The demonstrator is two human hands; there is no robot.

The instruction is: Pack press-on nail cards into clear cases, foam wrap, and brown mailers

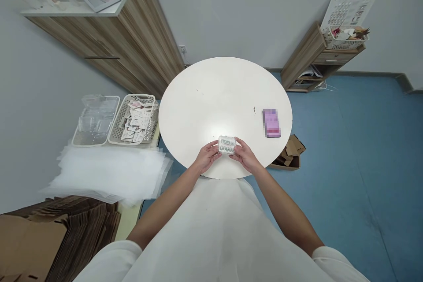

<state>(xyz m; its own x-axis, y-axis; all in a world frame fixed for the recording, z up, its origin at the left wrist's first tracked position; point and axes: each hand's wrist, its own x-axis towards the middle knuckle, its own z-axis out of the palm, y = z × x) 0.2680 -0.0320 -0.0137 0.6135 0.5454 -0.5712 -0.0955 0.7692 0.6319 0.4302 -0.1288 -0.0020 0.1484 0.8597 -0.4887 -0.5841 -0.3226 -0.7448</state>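
Between my two hands is a small clear plastic case (226,145) with two rows of small pale oval pieces inside, perhaps press-on nails. My left hand (207,156) grips its left side with bent fingers. On the opposite side, my right hand (243,155) has its fingers closed on the right edge. The case is held over the near part of the round white table (214,92). To the right on the tabletop lies a purple and pink rectangular item (271,123), blurred into blocks.
Left of the table are a white basket of printed cards (134,119), a tray of clear plastic cases (95,119), translucent sheets (109,172) and stacked flat cardboard (86,233). A cardboard box (291,154) sits on the floor at right. Wooden cabinets (132,31) stand behind.
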